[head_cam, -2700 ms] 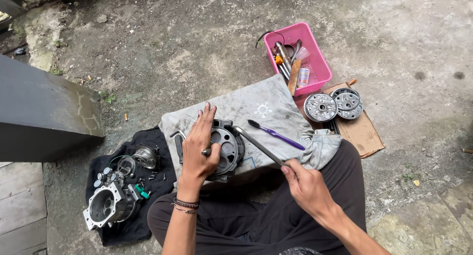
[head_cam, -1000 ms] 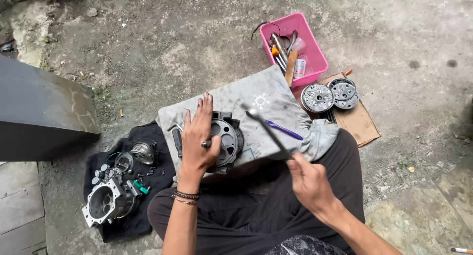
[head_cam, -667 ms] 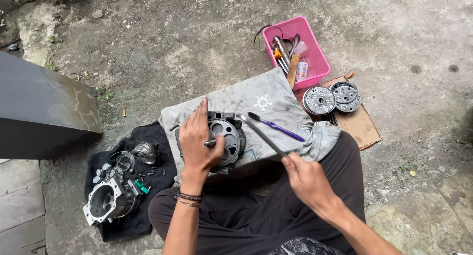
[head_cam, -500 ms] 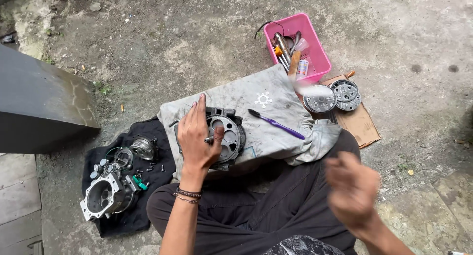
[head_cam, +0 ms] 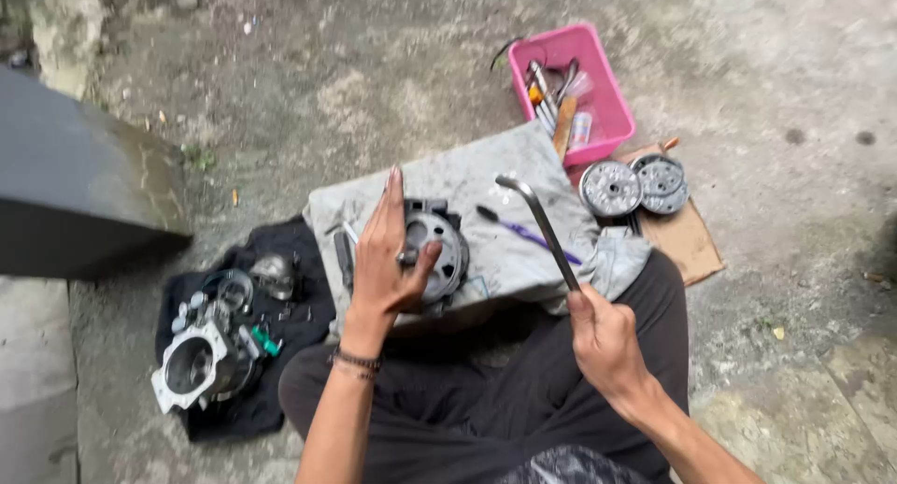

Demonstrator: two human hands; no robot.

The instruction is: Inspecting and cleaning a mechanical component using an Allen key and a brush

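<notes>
Hands: left hand [head_cam: 388,260] lies flat, fingers spread, pressing on the round metal engine part [head_cam: 437,252]; right hand [head_cam: 603,339] is closed around the bent metal wrench [head_cam: 540,224], raised clear of the part.
Engine part: sits on the grey cloth [head_cam: 486,190], just beyond the knees.
Far right: pink tray [head_cam: 607,101] of tools, two metal discs [head_cam: 635,182] on cardboard.
Left: black cloth [head_cam: 299,325] carrying an engine casing [head_cam: 196,367].

Outdoor repair spot: concrete ground [head_cam: 374,82], engine parts [head_cam: 201,363], tool tray [head_cam: 598,92].
</notes>
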